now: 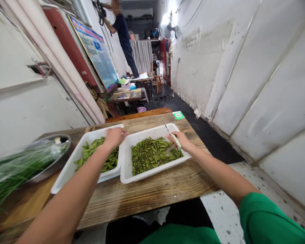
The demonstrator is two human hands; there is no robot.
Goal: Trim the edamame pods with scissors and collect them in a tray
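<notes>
In a white tray (pixel 127 159) lie green pods (pixel 152 152). The right hand (pixel 183 140) is closed round a blade's green handle (pixel 178 143). The left hand (pixel 114 137), fingers bent, is by the other tray (pixel 65 173); I can't tell if it holds anything. Below is a wooden table (pixel 142 200).

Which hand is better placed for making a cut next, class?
Likely the right hand: it holds the green-handled cutting tool. The left hand, by the left tray, shows none.

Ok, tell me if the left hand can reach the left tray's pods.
Likely yes: the left hand is at the rim of the left tray, which has no lid, so the pods look accessible.
</notes>
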